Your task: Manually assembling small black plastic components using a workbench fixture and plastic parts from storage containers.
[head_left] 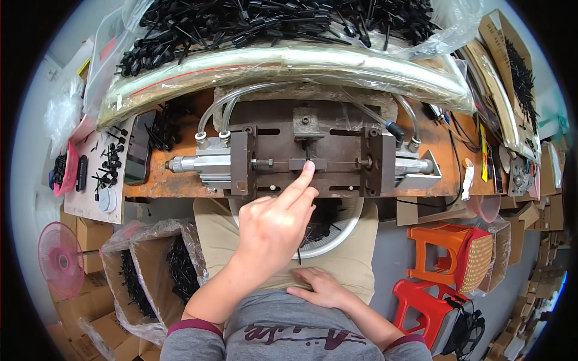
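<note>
My left hand (271, 225) reaches up to the middle of a metal fixture (283, 129), its index finger stretched out and the other fingers curled. That fingertip touches a small dark block (298, 164) at the fixture's centre, where a thin black part (307, 149) points toward a metal bracket (307, 125). Nothing shows gripped in this hand. Low on my lap lies my right hand (322, 289), its fingers loosely spread and empty. Between my legs, partly behind the left hand, sits a white-rimmed round basin (343, 237) with black parts in it.
Air cylinders (214, 167) (415, 165) with clear hoses flank the fixture on the wooden bench (162, 180). A heap of black plastic parts (259, 24) fills the back. Plastic-lined boxes (144, 253) and a pink fan (60, 260) stand left; orange (436, 240) and red (415, 304) stools stand right.
</note>
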`<state>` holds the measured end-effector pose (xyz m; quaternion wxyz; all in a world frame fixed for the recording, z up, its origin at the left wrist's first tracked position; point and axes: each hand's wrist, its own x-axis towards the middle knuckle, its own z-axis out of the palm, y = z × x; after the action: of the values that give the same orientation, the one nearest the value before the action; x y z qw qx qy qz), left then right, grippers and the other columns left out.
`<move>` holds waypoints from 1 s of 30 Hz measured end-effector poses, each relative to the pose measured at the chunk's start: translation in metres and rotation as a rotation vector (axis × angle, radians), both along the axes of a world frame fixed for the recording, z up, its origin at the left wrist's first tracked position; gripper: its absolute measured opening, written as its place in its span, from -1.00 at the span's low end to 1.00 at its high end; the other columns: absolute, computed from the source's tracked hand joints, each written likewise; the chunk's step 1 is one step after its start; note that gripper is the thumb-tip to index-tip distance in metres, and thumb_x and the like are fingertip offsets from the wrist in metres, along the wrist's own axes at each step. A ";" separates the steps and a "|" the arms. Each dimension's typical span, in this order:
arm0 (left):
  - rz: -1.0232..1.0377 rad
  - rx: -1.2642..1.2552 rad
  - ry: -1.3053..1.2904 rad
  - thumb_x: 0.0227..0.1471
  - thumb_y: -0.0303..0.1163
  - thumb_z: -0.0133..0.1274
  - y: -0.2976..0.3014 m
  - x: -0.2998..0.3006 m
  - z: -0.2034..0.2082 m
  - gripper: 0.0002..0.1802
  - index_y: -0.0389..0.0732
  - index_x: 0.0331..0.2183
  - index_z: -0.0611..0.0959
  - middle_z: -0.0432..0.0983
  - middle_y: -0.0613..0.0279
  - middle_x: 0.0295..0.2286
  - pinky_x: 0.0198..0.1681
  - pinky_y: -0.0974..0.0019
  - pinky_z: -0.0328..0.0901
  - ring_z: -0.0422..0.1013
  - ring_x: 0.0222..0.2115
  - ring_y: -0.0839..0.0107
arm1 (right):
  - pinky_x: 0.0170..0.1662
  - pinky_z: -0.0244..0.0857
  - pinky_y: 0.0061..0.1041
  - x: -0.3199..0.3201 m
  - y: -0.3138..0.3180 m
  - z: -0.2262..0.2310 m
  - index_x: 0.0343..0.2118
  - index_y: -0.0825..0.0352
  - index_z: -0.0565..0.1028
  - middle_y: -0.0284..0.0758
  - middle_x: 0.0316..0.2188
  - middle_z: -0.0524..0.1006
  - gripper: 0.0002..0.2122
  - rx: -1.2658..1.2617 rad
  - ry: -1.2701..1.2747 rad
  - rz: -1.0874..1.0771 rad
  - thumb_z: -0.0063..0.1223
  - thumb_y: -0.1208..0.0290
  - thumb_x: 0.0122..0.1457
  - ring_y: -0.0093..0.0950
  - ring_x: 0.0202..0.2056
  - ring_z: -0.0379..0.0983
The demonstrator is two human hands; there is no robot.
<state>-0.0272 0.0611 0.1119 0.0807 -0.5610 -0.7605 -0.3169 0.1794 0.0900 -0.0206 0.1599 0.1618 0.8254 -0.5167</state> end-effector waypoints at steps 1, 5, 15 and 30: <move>-0.002 0.011 0.006 -0.28 -0.48 0.31 0.000 0.000 0.000 -0.74 -0.21 -0.40 0.66 0.57 0.20 -0.08 -0.57 0.41 0.35 0.47 -0.65 0.36 | 0.18 0.14 -0.24 -0.003 -0.003 0.000 0.05 0.45 0.42 -0.03 -0.06 0.50 -0.31 0.040 -0.006 0.033 -0.07 -0.19 0.17 -0.13 0.06 0.36; -0.030 0.021 -0.068 -0.24 -0.44 0.32 -0.006 0.006 0.004 -0.76 -0.22 -0.40 0.65 0.57 0.14 -0.10 -0.53 0.41 0.40 0.52 -0.59 0.34 | 0.26 0.02 -0.22 -0.014 -0.007 -0.011 0.11 0.52 0.35 0.07 0.03 0.43 -0.18 0.035 -0.125 0.161 -0.18 -0.31 0.16 -0.06 0.13 0.29; -0.312 -0.387 -0.322 -0.19 -0.28 0.30 -0.054 0.029 -0.071 -0.73 -0.18 -0.36 0.71 0.60 0.17 -0.13 -0.36 0.29 0.46 0.58 -0.42 0.27 | -0.06 0.38 -0.20 -0.033 -0.030 -0.028 -0.26 0.43 0.58 0.03 -0.33 0.59 -0.32 0.189 0.007 0.085 -0.23 -0.26 0.19 -0.11 -0.20 0.54; -0.055 -0.354 -0.275 -0.26 -0.42 0.29 -0.089 0.020 -0.156 -0.52 -0.19 -0.17 0.61 0.54 0.20 -0.19 -0.04 0.16 0.30 0.43 -0.17 0.17 | -0.19 0.43 -0.21 -0.029 -0.036 -0.008 -0.24 0.54 0.48 0.01 -0.52 0.57 -0.25 0.236 -0.157 0.269 -0.29 -0.29 0.20 -0.11 -0.36 0.57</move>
<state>-0.0073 -0.0281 -0.0442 -0.1323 -0.5383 -0.7926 -0.2540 0.1500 0.0539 -0.0286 0.2715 0.1076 0.8793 -0.3763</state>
